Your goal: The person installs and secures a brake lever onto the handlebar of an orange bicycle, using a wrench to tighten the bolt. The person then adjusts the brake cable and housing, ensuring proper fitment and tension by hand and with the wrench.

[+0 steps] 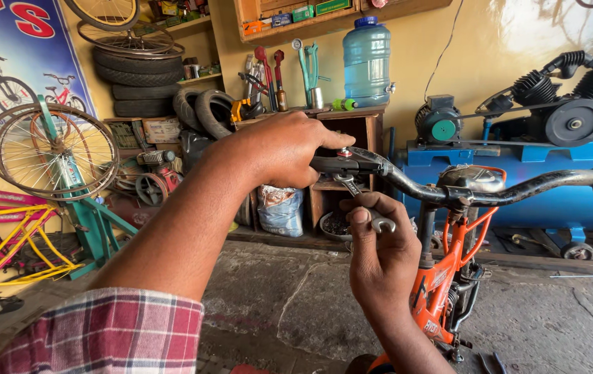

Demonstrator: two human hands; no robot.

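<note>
Head view, looking down and forward in a bicycle workshop; the largest thing, a blue air compressor (518, 187), fills the right of the frame behind the work; next the orange bicycle (449, 277) stands at lower centre-right, its black handlebar (518, 187) sweeping from centre to the right edge.

The left hand (286, 149), at centre, is closed over the handlebar's left end, gripping it with the thumb stretched along the top; the right hand (379, 253), just below, is closed on the shaft of a small silver spanner (359, 197), whose upper end sits under the clamp fitting (345, 156) on the bar.

By my judgement the step in hand is turning a nut at that fitting while the bar is steadied; the next move calls for keeping the spanner head seated square and the bar held against the turn, though tightening or loosening cannot be told.

Hidden: the nut itself, covered by the left fingers and the spanner head; the left grip under the palm; the bicycle's wheels, cut off at the bottom edge; whether the small part on top of the fitting is a bell base is too small to tell.
</note>
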